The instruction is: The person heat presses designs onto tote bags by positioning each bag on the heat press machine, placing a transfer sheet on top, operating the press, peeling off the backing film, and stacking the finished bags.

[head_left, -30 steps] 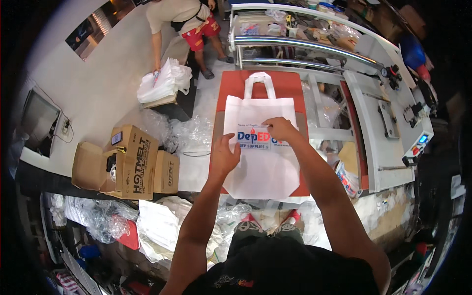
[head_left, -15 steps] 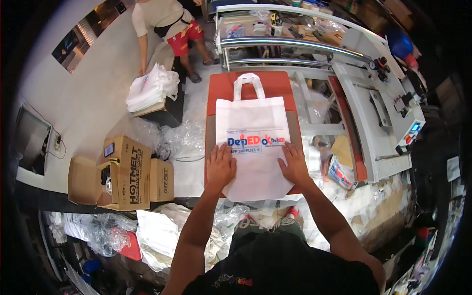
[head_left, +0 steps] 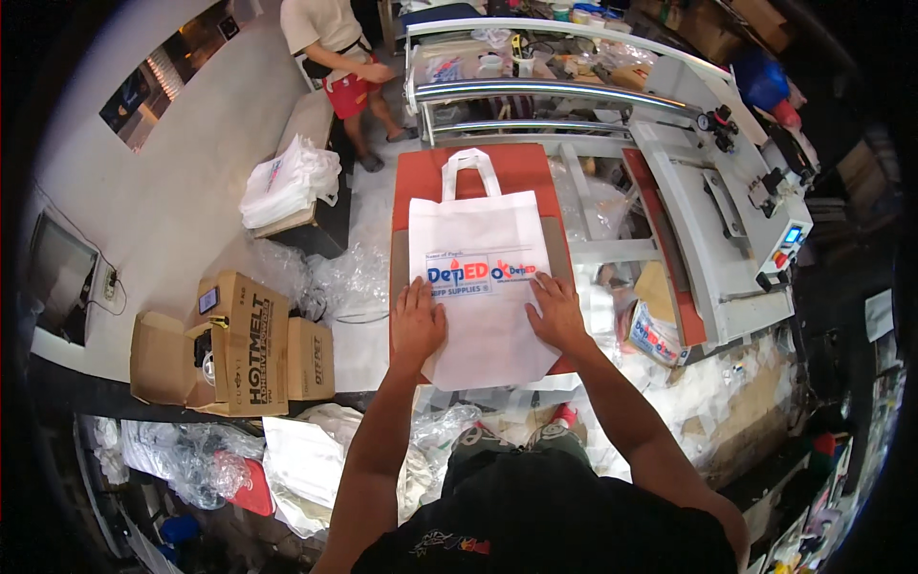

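A white fabric tote bag (head_left: 486, 335) with a blue-and-red print is lying flat at the centre of the frame, on a rectangular red pad (head_left: 415, 182). Its white loop handle (head_left: 450, 179) is pointing toward the top.

The bare left hand (head_left: 418, 320) is resting palm down across the bag's left edge, and the bare right hand (head_left: 557, 314) is resting likewise across the right edge. Neither is clenching or pinching anything; both are only bearing on the cloth with spread fingers.

Findings on risk, as judgement: uneven pressure from the two palms could be skewing the bag or raising a crease through the print, since light cloth is likely sliding easily. The lower hem is reaching the near edge of the pad, so a brush from the forearms could be dragging it askew. The handle is lying unheld and could be folding over onto the bag's face if the cloth is pulled.

At the right of the frame, a white metal machine with a lit blue screen (head_left: 793, 235) is standing beside the pad; a right elbow swinging wide could be knocking its controls. Loose clear plastic film (head_left: 368, 273), left of the pad, could be catching a sleeve or drifting under the bag.
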Tool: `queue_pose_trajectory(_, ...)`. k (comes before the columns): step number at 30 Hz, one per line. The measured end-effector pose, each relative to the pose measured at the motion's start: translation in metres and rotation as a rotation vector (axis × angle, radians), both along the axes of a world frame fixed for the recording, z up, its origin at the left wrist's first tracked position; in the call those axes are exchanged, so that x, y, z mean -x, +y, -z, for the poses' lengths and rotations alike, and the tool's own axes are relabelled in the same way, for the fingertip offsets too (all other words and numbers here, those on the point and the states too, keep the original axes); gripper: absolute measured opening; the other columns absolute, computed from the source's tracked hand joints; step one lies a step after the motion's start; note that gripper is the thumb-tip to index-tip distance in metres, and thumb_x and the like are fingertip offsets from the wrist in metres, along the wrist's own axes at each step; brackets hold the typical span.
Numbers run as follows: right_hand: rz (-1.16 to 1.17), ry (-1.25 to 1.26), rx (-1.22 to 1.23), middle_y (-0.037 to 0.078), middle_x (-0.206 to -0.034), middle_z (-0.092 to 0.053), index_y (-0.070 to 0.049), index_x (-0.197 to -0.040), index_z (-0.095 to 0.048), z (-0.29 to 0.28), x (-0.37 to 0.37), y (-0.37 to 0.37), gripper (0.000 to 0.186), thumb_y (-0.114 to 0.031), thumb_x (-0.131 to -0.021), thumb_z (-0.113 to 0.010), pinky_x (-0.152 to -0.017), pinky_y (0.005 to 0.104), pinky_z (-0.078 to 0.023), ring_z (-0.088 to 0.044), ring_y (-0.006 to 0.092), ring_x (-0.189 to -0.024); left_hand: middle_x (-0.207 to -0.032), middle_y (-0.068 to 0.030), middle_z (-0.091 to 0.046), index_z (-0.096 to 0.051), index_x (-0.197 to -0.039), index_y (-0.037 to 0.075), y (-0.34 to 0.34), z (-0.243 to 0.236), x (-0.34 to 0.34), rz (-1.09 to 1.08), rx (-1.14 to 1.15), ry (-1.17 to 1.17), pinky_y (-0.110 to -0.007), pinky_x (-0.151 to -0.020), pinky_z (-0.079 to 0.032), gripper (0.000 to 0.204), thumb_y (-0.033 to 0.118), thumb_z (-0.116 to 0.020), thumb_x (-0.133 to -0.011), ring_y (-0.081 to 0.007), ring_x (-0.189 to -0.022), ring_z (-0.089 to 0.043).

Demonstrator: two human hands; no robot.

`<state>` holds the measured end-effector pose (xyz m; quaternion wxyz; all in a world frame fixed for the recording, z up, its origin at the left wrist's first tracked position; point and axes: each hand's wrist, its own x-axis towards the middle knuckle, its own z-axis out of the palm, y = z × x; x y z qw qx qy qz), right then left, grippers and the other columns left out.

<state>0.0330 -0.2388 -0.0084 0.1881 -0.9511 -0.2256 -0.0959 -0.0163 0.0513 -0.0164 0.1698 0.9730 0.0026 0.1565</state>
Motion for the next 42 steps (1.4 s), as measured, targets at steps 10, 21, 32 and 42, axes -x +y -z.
queue_pose_trajectory(10, 0.276, -0.392, -0.13, 0.02, -0.104, -0.062, -0.002, -0.104, -0.061, -0.055, 0.027, -0.178, 0.029, -0.017, -0.081, -0.071, -0.086, 0.0494, -0.046, -0.059, 0.0402, -0.097, -0.13, -0.0239, -0.055, -0.05, -0.132, -0.003, 0.103, 0.038, 0.092, -0.309, 0.344, -0.343, -0.045, -0.107, -0.038, 0.039, 0.011, -0.055, -0.095, -0.039, -0.122, -0.051)
queue_pose_trajectory(21, 0.941, -0.225, 0.243, 0.018, -0.098, -0.066, -0.005, -0.093, -0.062, -0.117, -0.035, -0.417, 0.033, -0.036, -0.082, -0.061, -0.078, 0.0533, -0.054, -0.066, 0.0401, -0.089, -0.105, -0.0182, -0.062, -0.059, -0.095, 0.0, 0.107, 0.166, 0.319, -0.545, 0.037, 0.039, -0.05, -0.098, -0.045, 0.013, 0.005, -0.06, -0.083, -0.0379, -0.11, -0.057)
queue_pose_trajectory(32, 0.616, -0.233, 0.114, 0.022, -0.087, -0.068, -0.002, -0.087, -0.066, -0.138, -0.002, -0.32, 0.028, -0.03, -0.084, -0.067, -0.073, 0.0463, -0.054, -0.068, 0.0382, -0.082, -0.115, -0.0225, -0.065, -0.072, -0.1, 0.011, -0.02, 0.195, 0.415, -0.782, 0.313, 0.779, -0.045, -0.096, -0.05, 0.026, 0.028, -0.061, -0.084, -0.0384, -0.11, -0.062)
queue_pose_trajectory(42, 0.061, 0.226, -0.245, 0.019, -0.102, -0.065, -0.003, -0.107, -0.064, -0.159, 0.033, -0.236, 0.031, -0.025, -0.086, -0.072, -0.081, 0.0441, -0.051, -0.063, 0.0382, -0.095, -0.094, -0.0196, -0.07, -0.071, -0.083, 0.008, -0.128, 0.185, 0.376, -0.757, 0.328, 0.289, -0.046, -0.09, -0.052, 0.011, 0.015, -0.064, -0.08, -0.0375, -0.097, -0.064)
